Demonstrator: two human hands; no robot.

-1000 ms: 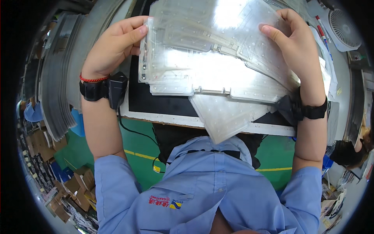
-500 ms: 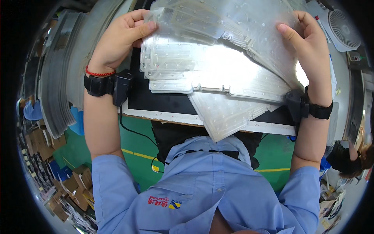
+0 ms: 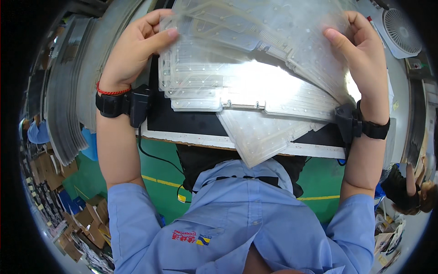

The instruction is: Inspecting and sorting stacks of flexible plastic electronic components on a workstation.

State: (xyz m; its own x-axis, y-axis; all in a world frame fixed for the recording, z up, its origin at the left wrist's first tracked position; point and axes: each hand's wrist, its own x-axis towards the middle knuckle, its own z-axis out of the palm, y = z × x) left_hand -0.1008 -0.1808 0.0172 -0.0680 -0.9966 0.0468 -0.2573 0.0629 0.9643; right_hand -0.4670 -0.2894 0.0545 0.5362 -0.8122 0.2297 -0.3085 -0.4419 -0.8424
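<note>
A clear plastic sheet with fine printed traces and dots (image 3: 273,20), like a membrane circuit sheet, is held up between my hands. My left hand (image 3: 139,50) pinches its left edge, thumb on top and fingers curled behind. At the right edge, my right hand (image 3: 362,59) grips it the same way, its fingertips partly hidden behind the sheet. Beneath lies a loose stack of similar sheets (image 3: 205,77), fanned and shining with glare. One more group of sheets (image 3: 255,137) sticks out at an angle past the near table edge.
A black mat (image 3: 182,121) covers the white-edged table (image 3: 182,137). Tall stacks of grey sheets (image 3: 68,91) stand at left. A small white fan (image 3: 400,29) sits at far right, and another person (image 3: 406,189) is beyond. A cable (image 3: 155,155) hangs from my left wrist device.
My left hand has shifted slightly left, with the held sheet's left edge. The stack beneath has also slid a little left. My right hand stays nearly still.
</note>
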